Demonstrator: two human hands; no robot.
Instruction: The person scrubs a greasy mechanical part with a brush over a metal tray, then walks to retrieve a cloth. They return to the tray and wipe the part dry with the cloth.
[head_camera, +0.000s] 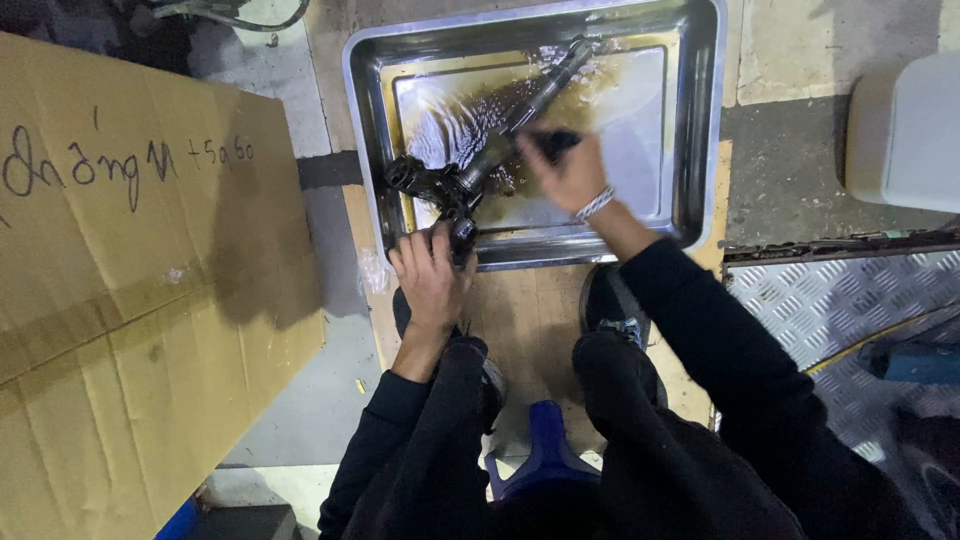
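A long, dirty metal shaft part (500, 135) lies slanted in a steel tray (700, 120) holding a pool of brownish oily liquid. My left hand (432, 275) grips the part's bulky near end at the tray's front rim. My right hand (570, 170), blurred with motion and wearing a bracelet, is closed on a dark brush-like tool pressed against the middle of the shaft. The tool's tip is hidden by blur.
A large flattened cardboard sheet (120, 280) with handwriting lies on the left. A grey plastic container (905, 130) stands at the right. Diamond-plate metal flooring (830, 310) is at the lower right. A blue stool (545, 450) sits under me, between my legs.
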